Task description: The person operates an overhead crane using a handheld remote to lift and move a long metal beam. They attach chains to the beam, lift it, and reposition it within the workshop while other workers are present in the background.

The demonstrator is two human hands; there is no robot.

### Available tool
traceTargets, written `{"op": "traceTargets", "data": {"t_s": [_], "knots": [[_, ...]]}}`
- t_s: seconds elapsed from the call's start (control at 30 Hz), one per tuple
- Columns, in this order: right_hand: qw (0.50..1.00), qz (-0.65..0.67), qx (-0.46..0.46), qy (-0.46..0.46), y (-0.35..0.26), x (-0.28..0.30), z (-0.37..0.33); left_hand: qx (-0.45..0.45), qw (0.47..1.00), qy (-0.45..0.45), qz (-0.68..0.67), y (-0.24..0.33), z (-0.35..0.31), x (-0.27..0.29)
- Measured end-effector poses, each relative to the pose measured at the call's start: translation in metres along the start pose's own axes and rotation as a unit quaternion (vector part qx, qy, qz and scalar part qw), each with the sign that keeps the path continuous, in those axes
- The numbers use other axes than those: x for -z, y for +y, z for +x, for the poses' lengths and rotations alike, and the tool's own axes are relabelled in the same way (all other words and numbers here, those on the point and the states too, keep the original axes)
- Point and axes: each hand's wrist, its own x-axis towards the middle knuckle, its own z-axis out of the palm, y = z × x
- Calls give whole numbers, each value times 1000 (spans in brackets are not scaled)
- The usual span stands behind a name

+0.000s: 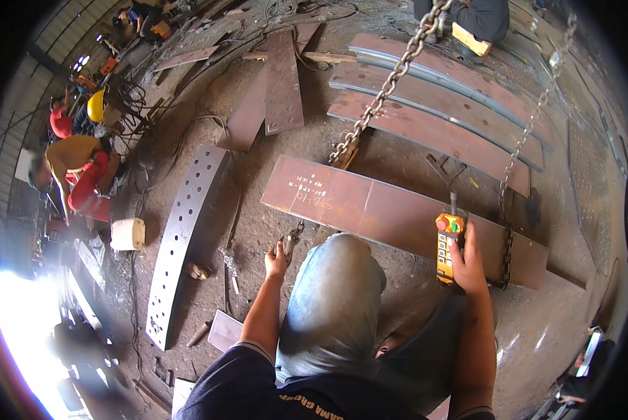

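- Right hand (469, 262) wraps its fingers round a yellow crane pendant (447, 246).
- Left hand (277, 260) pinches a small hook (291, 241) on the chain.
- Rusty steel plate (398, 217) lies just beyond the knee: heavy, rigid, sharp-edged; probably best lifted by its chains (384, 91).
- Gritty workshop floor (251, 210); workers crouch far left.

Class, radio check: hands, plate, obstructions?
Right hand grips yellow crane pendant. Left hand on chain hook. Chains on rusty plate. Knee close.

Chains (384, 87) flank rusty plate (398, 213) — bare floor (254, 231) left, passable.
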Motion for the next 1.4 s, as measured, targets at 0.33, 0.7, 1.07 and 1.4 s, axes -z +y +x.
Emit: {"op": "traceTargets", "data": {"t_s": [0.33,0.7,1.07,1.4], "knots": [[995,45,49,69,16,8,7,-81,970,-80,214,20,-3,-1],[998,22,16,59,26,21,9,-168,863,-228,419,31,33,-19],[985,144,67,65,10,58,-22,-196,807,-241,502,74,-21,-71],[953,203,165,151,-5,107,-68,-239,791,-238,511,71,-38,-47]]}}
